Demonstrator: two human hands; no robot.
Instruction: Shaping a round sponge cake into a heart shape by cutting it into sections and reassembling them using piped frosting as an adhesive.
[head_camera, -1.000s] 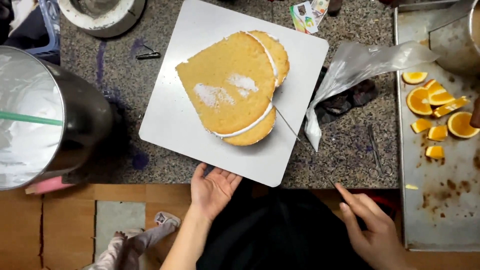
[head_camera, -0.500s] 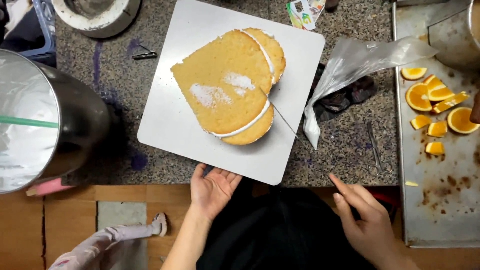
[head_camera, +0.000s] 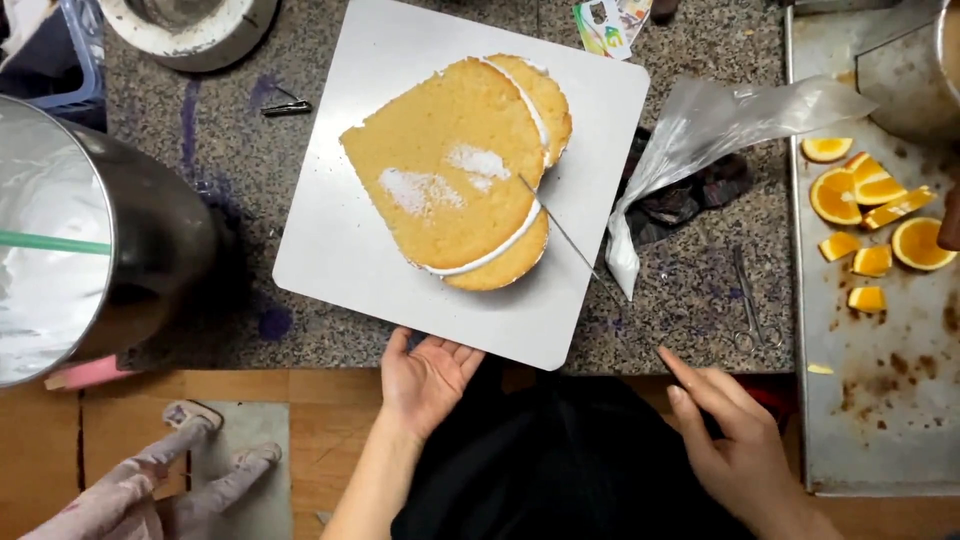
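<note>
A heart-shaped layered sponge cake (head_camera: 455, 180) with white cream between its layers lies on a square white board (head_camera: 340, 260) on the speckled counter. A thin metal skewer (head_camera: 560, 228) leans from the cake's top toward the board's right edge. My left hand (head_camera: 428, 378) is palm up under the board's near edge, fingers touching it. My right hand (head_camera: 735, 440) hovers empty and spread at the counter's front edge, right of the board.
A large steel bowl (head_camera: 70, 250) of white cream with a green handle sits left. A clear piping bag (head_camera: 700, 130) lies right of the board. Scissors (head_camera: 748, 300) rest nearby. A metal tray (head_camera: 880, 400) holds orange slices (head_camera: 865, 200). A person's legs (head_camera: 150, 490) show below left.
The board and cake have shifted slightly left and turned a little. My right hand has risen toward the counter edge. The legs at lower left have moved.
</note>
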